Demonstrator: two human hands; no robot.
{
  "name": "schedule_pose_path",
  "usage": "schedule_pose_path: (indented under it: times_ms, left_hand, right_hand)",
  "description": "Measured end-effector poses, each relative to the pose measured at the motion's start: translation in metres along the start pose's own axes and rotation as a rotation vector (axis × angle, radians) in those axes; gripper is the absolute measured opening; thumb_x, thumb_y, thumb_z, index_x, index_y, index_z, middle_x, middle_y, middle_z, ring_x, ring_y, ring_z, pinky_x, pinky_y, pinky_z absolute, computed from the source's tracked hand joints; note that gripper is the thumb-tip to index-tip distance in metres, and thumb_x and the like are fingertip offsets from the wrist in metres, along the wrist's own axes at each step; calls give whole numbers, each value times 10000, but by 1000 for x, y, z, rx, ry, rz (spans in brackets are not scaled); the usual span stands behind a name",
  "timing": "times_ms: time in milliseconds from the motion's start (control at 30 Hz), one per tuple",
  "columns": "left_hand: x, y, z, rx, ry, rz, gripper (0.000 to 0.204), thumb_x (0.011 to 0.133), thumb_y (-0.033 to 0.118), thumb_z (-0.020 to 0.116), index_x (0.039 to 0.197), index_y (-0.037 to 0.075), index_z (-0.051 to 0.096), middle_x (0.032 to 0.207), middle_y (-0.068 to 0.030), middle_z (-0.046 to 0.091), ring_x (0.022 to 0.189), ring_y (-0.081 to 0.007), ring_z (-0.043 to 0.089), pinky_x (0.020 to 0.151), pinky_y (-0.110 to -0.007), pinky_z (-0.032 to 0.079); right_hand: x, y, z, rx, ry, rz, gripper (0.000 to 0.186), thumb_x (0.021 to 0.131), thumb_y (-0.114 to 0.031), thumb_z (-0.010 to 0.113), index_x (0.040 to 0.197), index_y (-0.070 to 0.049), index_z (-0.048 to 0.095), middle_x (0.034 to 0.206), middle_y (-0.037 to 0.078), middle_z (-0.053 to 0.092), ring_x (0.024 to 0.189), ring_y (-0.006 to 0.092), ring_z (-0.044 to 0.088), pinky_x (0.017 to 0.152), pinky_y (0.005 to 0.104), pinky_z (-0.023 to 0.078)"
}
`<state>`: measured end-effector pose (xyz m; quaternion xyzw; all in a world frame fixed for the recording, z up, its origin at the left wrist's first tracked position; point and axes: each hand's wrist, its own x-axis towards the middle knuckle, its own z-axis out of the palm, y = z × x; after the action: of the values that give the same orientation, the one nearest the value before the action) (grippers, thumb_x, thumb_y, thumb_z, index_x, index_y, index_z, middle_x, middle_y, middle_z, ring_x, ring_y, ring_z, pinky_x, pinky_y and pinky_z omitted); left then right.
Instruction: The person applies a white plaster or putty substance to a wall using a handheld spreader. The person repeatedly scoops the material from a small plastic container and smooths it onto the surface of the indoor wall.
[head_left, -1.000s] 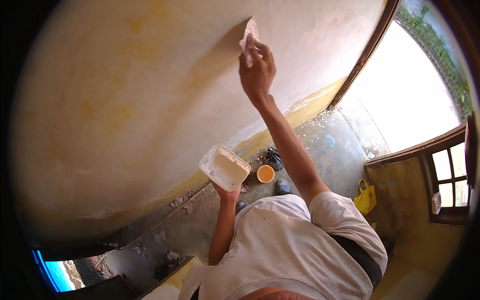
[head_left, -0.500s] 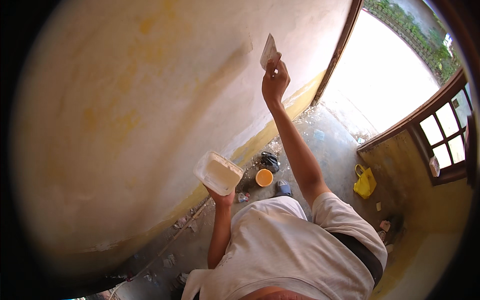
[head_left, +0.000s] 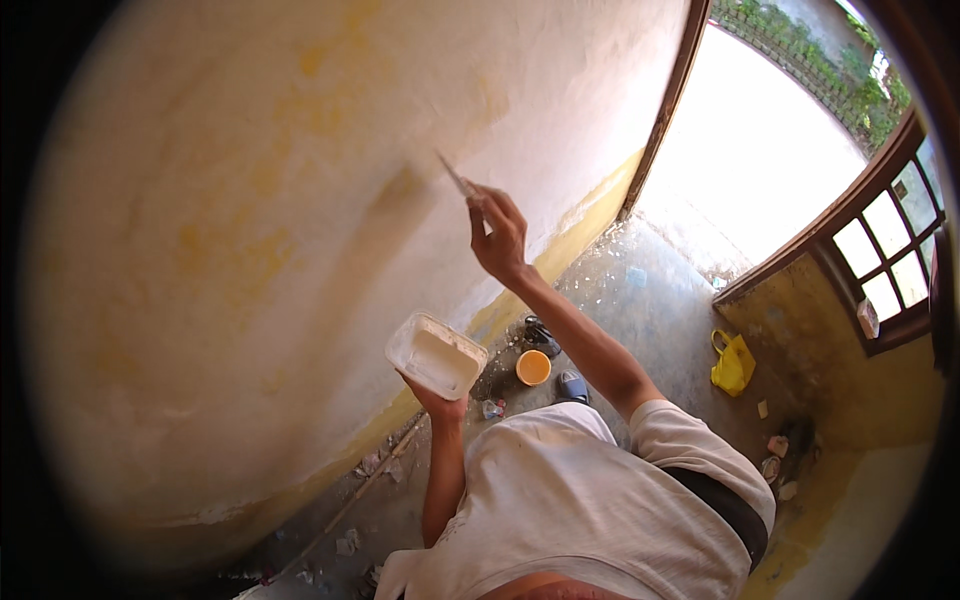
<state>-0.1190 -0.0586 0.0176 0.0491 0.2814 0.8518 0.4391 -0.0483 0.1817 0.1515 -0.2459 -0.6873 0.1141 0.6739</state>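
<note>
My right hand (head_left: pixel 496 230) is raised in front of the patchy white and yellow wall (head_left: pixel 250 170), gripping a flat scraper (head_left: pixel 452 171) seen nearly edge-on close to the wall surface; whether it touches the wall I cannot tell. Below it, my left hand (head_left: pixel 442 404) holds up from underneath a rectangular white plastic container (head_left: pixel 436 352) with pale white material inside.
On the grey concrete floor (head_left: pixel 650 310) are an orange round container (head_left: pixel 533 368), a dark bag (head_left: pixel 540 335), a yellow bag (head_left: pixel 732 365), debris and a long pole (head_left: pixel 355 500) along the wall's foot. A bright doorway and a wood-framed window (head_left: pixel 885 245) are at right.
My right hand with the scraper has moved down and to the left, the blade turning from broad face to edge-on. The container in my left hand has shifted only slightly.
</note>
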Motion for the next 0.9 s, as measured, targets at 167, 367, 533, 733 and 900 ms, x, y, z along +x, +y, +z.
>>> schedule_pose_path:
  times_ms: [167, 367, 533, 733, 900]
  left_hand:
    - [-8, 7, 12, -94, 56, -58, 582, 1039, 612, 433, 1471, 223, 473, 1427, 22, 535, 1351, -221, 490, 1151, -463, 393]
    - [-10, 1, 7, -123, 80, -123, 589, 1039, 623, 424, 1466, 221, 480, 1439, 34, 534, 1338, -217, 504, 1148, -450, 393]
    - [-9, -1, 2, -131, 73, -152, 579, 1046, 615, 415, 1467, 223, 478, 1437, 38, 536, 1344, -208, 502, 1146, -442, 396]
    - [-17, 6, 3, -54, 90, -84, 642, 1014, 679, 422, 1479, 238, 465, 1437, 24, 535, 1322, -236, 512, 1142, -469, 401]
    - [-14, 0, -12, -145, 75, -109, 548, 1048, 598, 429, 1450, 230, 488, 1405, 47, 550, 1311, -187, 522, 1130, -425, 416]
  right_hand:
    - [131, 16, -12, -42, 290, 208, 233, 985, -97, 624, 1192, -22, 699, 1078, 122, 687, 885, 298, 675, 735, 397, 555]
    - [40, -49, 55, -71, -19, -329, 447, 800, -25, 739, 1245, -42, 707, 1024, 41, 641, 773, 198, 631, 647, 305, 567]
    - [-35, -30, 21, 64, -319, -211, 528, 807, -6, 750, 1321, -95, 667, 1111, 77, 694, 879, 224, 690, 699, 341, 589]
    - [88, 48, -5, -84, 217, 222, 277, 934, -54, 686, 1207, -80, 729, 1181, 129, 708, 972, 292, 710, 795, 374, 587]
    - [41, 6, 49, -143, 93, -95, 300, 843, -13, 736, 1138, -55, 766, 1094, 76, 699, 851, 238, 674, 698, 321, 579]
